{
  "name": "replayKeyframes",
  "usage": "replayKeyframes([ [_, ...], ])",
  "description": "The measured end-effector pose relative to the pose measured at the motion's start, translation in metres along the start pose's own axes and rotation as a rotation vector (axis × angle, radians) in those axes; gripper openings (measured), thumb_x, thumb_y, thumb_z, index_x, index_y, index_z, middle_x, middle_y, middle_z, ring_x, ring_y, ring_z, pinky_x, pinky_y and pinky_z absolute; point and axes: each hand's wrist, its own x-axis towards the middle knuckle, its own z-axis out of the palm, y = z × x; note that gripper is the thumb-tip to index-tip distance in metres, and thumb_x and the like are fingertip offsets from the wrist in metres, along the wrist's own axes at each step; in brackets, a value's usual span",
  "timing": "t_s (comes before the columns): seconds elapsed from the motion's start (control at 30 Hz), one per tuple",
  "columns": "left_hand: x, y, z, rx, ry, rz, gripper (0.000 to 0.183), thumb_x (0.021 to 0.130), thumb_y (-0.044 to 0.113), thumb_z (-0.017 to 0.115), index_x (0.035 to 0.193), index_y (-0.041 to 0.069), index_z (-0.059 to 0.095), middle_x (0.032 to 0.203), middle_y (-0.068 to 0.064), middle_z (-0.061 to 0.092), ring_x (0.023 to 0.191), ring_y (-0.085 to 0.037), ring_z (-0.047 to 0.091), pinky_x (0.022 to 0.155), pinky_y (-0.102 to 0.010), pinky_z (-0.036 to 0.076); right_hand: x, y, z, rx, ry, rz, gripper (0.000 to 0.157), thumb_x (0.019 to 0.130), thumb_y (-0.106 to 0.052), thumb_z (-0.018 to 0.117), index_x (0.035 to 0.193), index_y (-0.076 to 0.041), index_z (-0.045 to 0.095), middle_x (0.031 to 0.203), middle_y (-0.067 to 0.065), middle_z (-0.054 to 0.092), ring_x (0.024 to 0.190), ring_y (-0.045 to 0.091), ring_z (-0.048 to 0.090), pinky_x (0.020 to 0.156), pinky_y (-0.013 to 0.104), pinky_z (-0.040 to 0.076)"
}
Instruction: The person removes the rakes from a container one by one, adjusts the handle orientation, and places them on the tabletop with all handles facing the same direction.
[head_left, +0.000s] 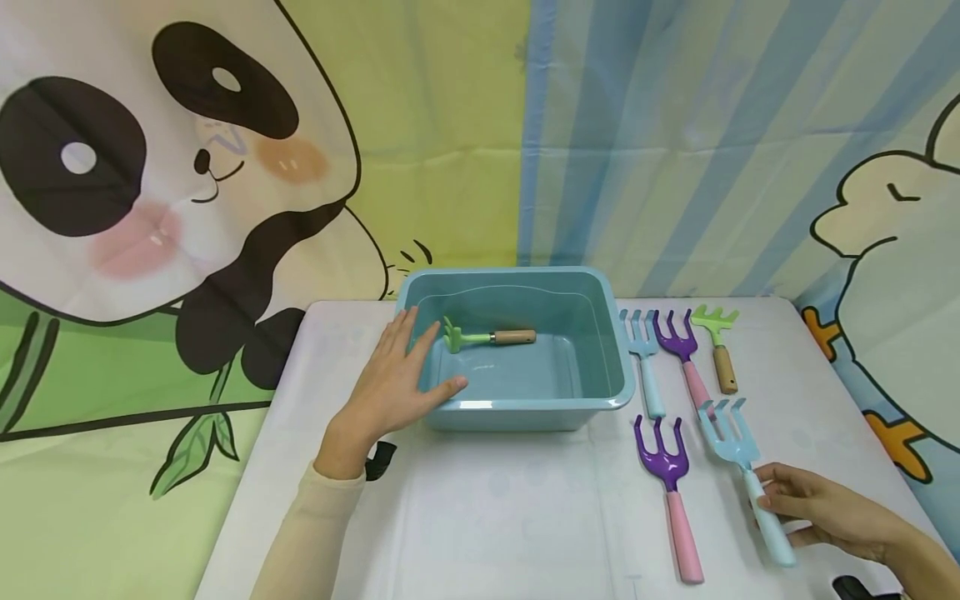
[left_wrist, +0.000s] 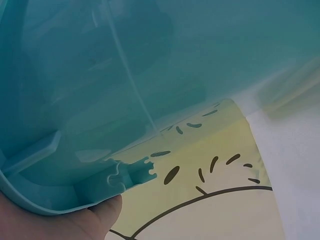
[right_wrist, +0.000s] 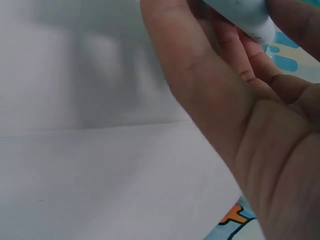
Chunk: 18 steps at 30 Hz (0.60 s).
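Observation:
My right hand [head_left: 836, 510] pinches the pale blue handle of a small hand rake [head_left: 731, 442] between thumb and fingers, its tines pointing away. The handle's end [right_wrist: 245, 17] shows among the fingers in the right wrist view. My left hand [head_left: 397, 379] rests with spread, fairly straight fingers on the left front corner of a blue-green plastic basin [head_left: 525, 406]. Up close, the left wrist view shows that hand [left_wrist: 75, 220] at the basin's rim. Inside the basin lies a green hand rake [head_left: 480, 337] with a wooden handle.
Right of the basin lie another pale blue rake [head_left: 648, 367], a purple rake with pink handle [head_left: 684, 350] and a green one with wooden handle [head_left: 722, 350]. Nearer lies a second purple rake [head_left: 675, 500]. The white table [head_left: 495, 517] meets a cartoon-printed cloth behind.

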Motion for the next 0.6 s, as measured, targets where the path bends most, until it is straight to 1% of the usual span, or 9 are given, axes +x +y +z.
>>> replayKeyframes([
  [0.1, 0.000, -0.001, 0.000, -0.001, 0.003, 0.003, 0.099, 0.087, 0.082, 0.042, 0.159, 0.014, 0.029, 0.166, -0.016, 0.006, 0.152, -0.029, -0.002, 0.121, -0.048, 0.006, 0.000, 0.006, 0.001, 0.022, -0.016, 0.008, 0.044, 0.105, -0.014, 0.053, 0.135, 0.013, 0.034, 0.111, 0.017, 0.053, 0.099, 0.029, 0.056, 0.084, 0.052, 0.055],
  [0.3, 0.000, -0.001, 0.000, -0.001, 0.005, 0.000, 0.099, 0.087, 0.082, 0.041, 0.159, 0.014, 0.030, 0.166, -0.016, 0.006, 0.152, -0.028, -0.002, 0.121, -0.047, 0.006, 0.004, 0.017, 0.007, 0.047, -0.012, 0.035, 0.043, 0.104, -0.014, 0.055, 0.134, 0.011, 0.036, 0.110, 0.016, 0.052, 0.096, 0.029, 0.057, 0.085, 0.052, 0.056],
  [0.43, 0.000, 0.000, 0.000, 0.001, 0.005, 0.000, 0.098, 0.087, 0.082, 0.041, 0.159, 0.015, 0.031, 0.166, -0.016, 0.006, 0.152, -0.028, -0.002, 0.121, -0.046, 0.005, 0.008, 0.019, 0.012, 0.052, -0.001, 0.054, 0.046, 0.104, -0.015, 0.057, 0.134, 0.011, 0.035, 0.111, 0.016, 0.052, 0.095, 0.029, 0.058, 0.084, 0.051, 0.056],
  [0.6, 0.000, 0.000, -0.001, 0.004, 0.005, 0.010, 0.098, 0.088, 0.081, 0.042, 0.158, 0.013, 0.031, 0.166, -0.017, 0.007, 0.152, -0.029, -0.001, 0.121, -0.046, 0.004, 0.012, 0.019, 0.016, 0.029, 0.015, 0.064, 0.050, 0.103, -0.017, 0.059, 0.135, 0.012, 0.034, 0.110, 0.016, 0.053, 0.093, 0.029, 0.058, 0.082, 0.050, 0.057],
])
